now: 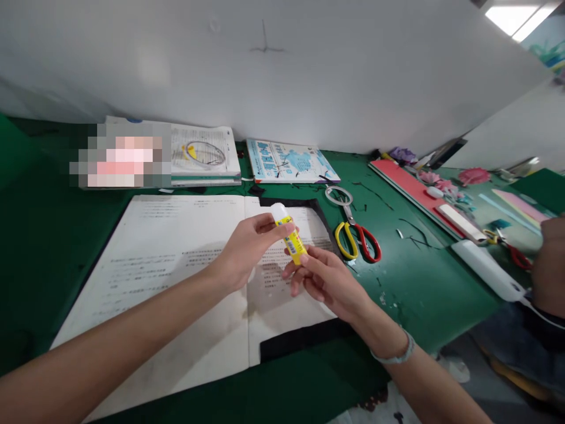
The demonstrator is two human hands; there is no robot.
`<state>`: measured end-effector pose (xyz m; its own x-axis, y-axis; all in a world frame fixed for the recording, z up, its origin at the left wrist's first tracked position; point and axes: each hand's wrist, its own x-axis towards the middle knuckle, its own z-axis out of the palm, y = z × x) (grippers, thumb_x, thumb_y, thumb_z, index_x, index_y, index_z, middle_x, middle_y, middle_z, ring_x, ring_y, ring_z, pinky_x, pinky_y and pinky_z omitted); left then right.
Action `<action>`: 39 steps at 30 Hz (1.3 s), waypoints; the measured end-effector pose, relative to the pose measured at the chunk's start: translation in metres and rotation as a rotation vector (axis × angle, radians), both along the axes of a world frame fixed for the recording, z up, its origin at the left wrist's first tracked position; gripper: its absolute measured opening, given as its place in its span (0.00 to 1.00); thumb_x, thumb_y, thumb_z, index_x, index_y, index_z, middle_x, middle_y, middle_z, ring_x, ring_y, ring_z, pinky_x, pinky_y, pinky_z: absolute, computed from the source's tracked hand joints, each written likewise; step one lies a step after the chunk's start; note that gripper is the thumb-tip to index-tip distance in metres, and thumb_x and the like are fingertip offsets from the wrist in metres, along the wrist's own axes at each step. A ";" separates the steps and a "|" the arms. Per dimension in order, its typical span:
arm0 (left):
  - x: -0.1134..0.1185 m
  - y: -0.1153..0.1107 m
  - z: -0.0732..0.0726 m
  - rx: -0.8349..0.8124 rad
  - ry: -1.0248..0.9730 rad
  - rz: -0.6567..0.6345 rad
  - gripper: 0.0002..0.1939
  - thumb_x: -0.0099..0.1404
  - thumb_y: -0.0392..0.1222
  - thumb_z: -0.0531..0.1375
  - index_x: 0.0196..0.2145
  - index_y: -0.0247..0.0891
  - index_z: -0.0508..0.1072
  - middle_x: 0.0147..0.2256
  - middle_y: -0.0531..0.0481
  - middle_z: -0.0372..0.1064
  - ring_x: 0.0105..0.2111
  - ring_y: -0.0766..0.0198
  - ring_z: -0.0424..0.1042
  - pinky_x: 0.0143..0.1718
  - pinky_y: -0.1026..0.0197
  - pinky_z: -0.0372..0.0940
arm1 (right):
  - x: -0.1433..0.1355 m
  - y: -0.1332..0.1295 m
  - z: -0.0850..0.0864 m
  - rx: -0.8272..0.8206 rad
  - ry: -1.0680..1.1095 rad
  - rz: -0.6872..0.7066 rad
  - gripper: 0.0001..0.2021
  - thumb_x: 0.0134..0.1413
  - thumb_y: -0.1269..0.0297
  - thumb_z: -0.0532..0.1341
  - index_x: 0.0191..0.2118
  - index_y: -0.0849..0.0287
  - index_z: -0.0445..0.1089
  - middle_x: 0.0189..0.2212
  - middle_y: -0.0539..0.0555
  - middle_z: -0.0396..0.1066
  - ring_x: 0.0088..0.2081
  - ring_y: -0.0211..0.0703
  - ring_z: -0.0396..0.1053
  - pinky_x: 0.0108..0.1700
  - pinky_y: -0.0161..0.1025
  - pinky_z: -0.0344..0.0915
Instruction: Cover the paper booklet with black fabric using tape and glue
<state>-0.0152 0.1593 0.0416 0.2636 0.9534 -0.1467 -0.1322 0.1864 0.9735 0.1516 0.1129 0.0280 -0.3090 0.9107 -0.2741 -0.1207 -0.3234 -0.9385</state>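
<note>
A yellow glue stick with a white cap is held tilted between both hands. My left hand pinches its upper part just below the cap, thumb across the label. At its lower end, my right hand grips the base between thumb and fingers. Below the hands lies an open book with printed pages. Black paper shows along the edges of its right page. Scissors with one yellow and one red handle rest to the right of the book.
Books and a blue-white booklet lie along the white partition. Black scraps are scattered on the green table. At right are a red folder, a white elongated device and another person's arm.
</note>
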 end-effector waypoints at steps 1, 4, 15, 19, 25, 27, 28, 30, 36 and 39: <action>0.000 0.000 0.000 0.005 0.005 0.003 0.14 0.54 0.50 0.67 0.29 0.38 0.71 0.31 0.50 0.71 0.37 0.59 0.69 0.43 0.55 0.61 | -0.002 -0.001 -0.001 0.069 -0.085 -0.073 0.13 0.55 0.55 0.63 0.39 0.60 0.66 0.32 0.56 0.75 0.24 0.38 0.72 0.14 0.28 0.51; 0.001 -0.001 0.001 0.012 0.010 0.000 0.13 0.54 0.49 0.67 0.31 0.37 0.72 0.32 0.49 0.72 0.38 0.58 0.70 0.44 0.54 0.62 | -0.007 -0.007 -0.002 0.260 -0.301 -0.257 0.12 0.52 0.58 0.65 0.41 0.57 0.67 0.32 0.55 0.75 0.27 0.42 0.74 0.18 0.30 0.58; 0.002 -0.017 -0.015 0.328 0.634 -0.470 0.24 0.62 0.54 0.59 0.54 0.44 0.68 0.60 0.46 0.61 0.57 0.51 0.63 0.56 0.48 0.61 | 0.061 0.014 0.039 0.372 0.173 -0.637 0.07 0.46 0.63 0.67 0.33 0.57 0.72 0.25 0.48 0.70 0.27 0.35 0.69 0.20 0.27 0.60; 0.015 -0.020 -0.014 0.731 0.866 -0.630 0.16 0.69 0.44 0.52 0.49 0.37 0.72 0.53 0.44 0.69 0.55 0.55 0.65 0.56 0.51 0.61 | 0.083 0.027 0.063 0.544 0.104 -0.680 0.03 0.46 0.67 0.64 0.30 0.58 0.71 0.32 0.50 0.69 0.36 0.39 0.70 0.37 0.36 0.70; 0.052 0.021 -0.018 1.120 1.274 -0.564 0.09 0.65 0.31 0.53 0.37 0.32 0.74 0.41 0.41 0.73 0.47 0.52 0.69 0.50 0.50 0.63 | 0.047 0.079 0.060 0.383 0.055 -0.348 0.11 0.47 0.63 0.64 0.22 0.57 0.60 0.17 0.44 0.56 0.19 0.33 0.60 0.21 0.33 0.58; 0.056 0.037 -0.030 1.133 1.359 -0.375 0.12 0.67 0.31 0.51 0.41 0.30 0.74 0.44 0.39 0.72 0.50 0.51 0.68 0.55 0.47 0.59 | 0.030 0.105 0.045 0.360 0.047 -0.331 0.19 0.48 0.58 0.64 0.18 0.56 0.53 0.13 0.42 0.49 0.14 0.30 0.53 0.17 0.32 0.51; 0.055 0.044 -0.037 1.134 1.375 -0.290 0.14 0.69 0.33 0.49 0.45 0.29 0.73 0.48 0.38 0.71 0.54 0.50 0.65 0.58 0.45 0.56 | 0.022 0.118 0.036 0.377 0.038 -0.343 0.20 0.47 0.59 0.64 0.17 0.56 0.52 0.12 0.41 0.48 0.13 0.30 0.51 0.16 0.32 0.49; 0.051 0.052 -0.049 1.113 1.391 -0.189 0.19 0.71 0.37 0.45 0.52 0.27 0.68 0.56 0.35 0.65 0.61 0.48 0.57 0.62 0.42 0.49 | 0.010 0.140 0.019 0.415 0.008 -0.358 0.19 0.46 0.63 0.63 0.16 0.56 0.52 0.11 0.41 0.49 0.12 0.29 0.51 0.16 0.32 0.49; 0.046 0.050 -0.057 0.922 1.413 -0.208 0.25 0.72 0.43 0.44 0.60 0.25 0.60 0.62 0.35 0.57 0.64 0.47 0.52 0.63 0.40 0.47 | 0.001 0.171 -0.006 0.423 -0.171 -0.382 0.15 0.47 0.71 0.60 0.17 0.56 0.53 0.09 0.41 0.51 0.11 0.28 0.52 0.14 0.30 0.47; 0.050 0.049 -0.057 0.926 1.402 -0.175 0.25 0.71 0.43 0.45 0.59 0.25 0.62 0.61 0.35 0.58 0.63 0.47 0.54 0.62 0.40 0.49 | 0.005 0.174 -0.006 0.383 -0.175 -0.388 0.15 0.47 0.72 0.59 0.17 0.55 0.53 0.09 0.41 0.51 0.11 0.29 0.52 0.14 0.30 0.47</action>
<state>0.0347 0.2085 -0.0150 0.5287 0.8228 0.2087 0.8258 -0.5554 0.0977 0.1562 0.2868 0.0221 0.0884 0.9928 0.0810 0.0051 0.0809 -0.9967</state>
